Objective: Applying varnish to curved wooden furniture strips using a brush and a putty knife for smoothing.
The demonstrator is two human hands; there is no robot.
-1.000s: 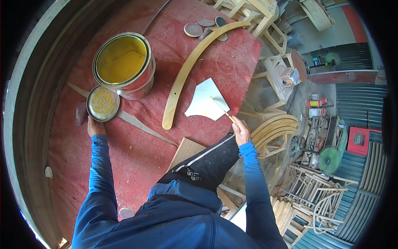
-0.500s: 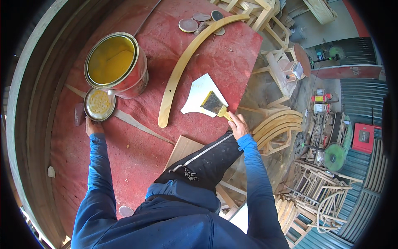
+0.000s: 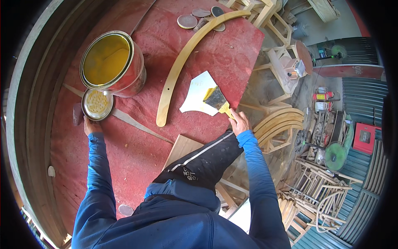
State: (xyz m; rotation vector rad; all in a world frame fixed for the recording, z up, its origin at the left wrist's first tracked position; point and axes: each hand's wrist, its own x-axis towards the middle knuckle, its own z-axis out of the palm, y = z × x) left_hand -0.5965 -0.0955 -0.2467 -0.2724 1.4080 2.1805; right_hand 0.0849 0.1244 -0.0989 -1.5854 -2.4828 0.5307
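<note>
My left hand (image 3: 92, 126) is closed on the near edge of a round tin lid (image 3: 97, 103) whose face carries patchy yellowish residue. Just beyond the lid stands a red tin (image 3: 139, 74), its mouth showing thick yellow paste. In my right hand (image 3: 240, 123) is the yellow handle of a putty knife (image 3: 216, 100), with yellow paste on one side of its dark, wide blade. That blade lies over a white, shield-shaped flat piece (image 3: 195, 98) on the red table. Most of my left fingers are hidden under the lid.
A curved wooden piece (image 3: 176, 70) and several round discs (image 3: 187, 21) lie on the red tabletop (image 3: 124, 162). Tall curved boards (image 3: 31, 124) rise at the left. Stacked curved wooden parts (image 3: 277, 124) stand right of my leg, with a green fan (image 3: 335, 156) farther right.
My right hand has shifted the putty knife slightly up and away, and its blade sits nearer the white piece's right edge. The left hand still holds the lid in nearly the same place.
</note>
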